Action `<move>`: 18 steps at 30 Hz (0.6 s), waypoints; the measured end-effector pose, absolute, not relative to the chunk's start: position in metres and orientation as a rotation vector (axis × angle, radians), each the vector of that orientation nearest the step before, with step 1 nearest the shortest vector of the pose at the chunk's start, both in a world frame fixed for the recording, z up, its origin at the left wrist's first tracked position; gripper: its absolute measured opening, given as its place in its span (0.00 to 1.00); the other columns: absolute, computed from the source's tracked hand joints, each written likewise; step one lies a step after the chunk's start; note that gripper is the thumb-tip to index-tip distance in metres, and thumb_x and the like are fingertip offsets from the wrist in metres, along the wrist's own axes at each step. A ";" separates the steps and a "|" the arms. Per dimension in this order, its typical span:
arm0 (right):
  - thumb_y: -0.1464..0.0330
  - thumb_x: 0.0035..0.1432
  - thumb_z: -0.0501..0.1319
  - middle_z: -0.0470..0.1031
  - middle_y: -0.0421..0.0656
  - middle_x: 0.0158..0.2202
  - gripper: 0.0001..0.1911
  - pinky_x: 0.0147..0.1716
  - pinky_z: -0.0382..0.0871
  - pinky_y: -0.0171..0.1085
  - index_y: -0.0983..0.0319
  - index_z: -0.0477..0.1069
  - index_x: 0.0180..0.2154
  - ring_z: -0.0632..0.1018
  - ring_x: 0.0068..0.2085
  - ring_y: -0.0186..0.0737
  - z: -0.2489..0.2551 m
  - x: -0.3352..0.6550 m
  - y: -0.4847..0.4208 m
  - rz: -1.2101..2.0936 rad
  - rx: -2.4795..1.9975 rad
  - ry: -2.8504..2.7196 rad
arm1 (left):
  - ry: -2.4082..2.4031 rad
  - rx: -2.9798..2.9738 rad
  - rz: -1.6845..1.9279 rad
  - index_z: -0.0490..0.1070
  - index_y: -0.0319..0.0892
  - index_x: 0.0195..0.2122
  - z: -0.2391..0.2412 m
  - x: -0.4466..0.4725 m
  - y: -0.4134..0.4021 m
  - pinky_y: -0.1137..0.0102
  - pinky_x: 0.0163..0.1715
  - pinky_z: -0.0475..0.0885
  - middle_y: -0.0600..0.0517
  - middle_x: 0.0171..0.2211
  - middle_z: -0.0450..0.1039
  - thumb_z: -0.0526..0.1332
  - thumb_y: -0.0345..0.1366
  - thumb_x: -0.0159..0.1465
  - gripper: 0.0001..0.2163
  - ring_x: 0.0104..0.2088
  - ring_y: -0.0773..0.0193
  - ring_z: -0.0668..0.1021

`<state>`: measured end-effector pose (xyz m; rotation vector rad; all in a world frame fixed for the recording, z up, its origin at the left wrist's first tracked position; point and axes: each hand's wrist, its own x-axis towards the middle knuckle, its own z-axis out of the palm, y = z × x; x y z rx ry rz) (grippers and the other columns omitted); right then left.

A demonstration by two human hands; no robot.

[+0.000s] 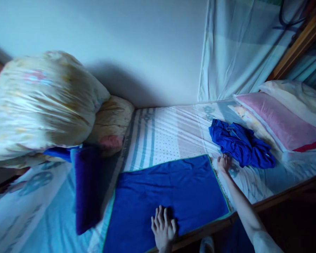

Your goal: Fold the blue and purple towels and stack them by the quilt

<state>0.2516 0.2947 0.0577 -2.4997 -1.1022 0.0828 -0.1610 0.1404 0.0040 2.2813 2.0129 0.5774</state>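
A blue cloth (179,189) with a thin green edge lies spread on the bed, lightly wrinkled near its far side. My left hand (164,226) is open over its near part, fingers apart and pointing away from me. Just past the cloth's far right corner, my right hand (223,163) rests on the patterned sheet; its small, dim fingers look apart, with nothing visible in them. Close beyond that hand sits a crumpled bright blue fabric bundle (242,144). Left of the spread cloth is a folded dark blue-purple cloth (87,189).
A large pale stuffed bundle (44,105) is piled on a floral pillow (114,124) at the left. A pink pillow (287,121) lies at the right end. Behind are a wall (137,45) and a hanging curtain (231,52). The wooden bed edge (213,226) runs along the front.
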 end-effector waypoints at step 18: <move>0.71 0.66 0.53 0.74 0.55 0.57 0.21 0.58 0.63 0.47 0.63 0.70 0.58 0.71 0.58 0.50 0.083 0.194 0.355 0.270 -2.325 -1.490 | 2.026 2.186 0.536 0.67 0.36 0.62 0.012 -0.158 0.140 0.46 0.68 0.53 0.36 0.65 0.65 0.53 0.36 0.62 0.27 0.70 0.46 0.59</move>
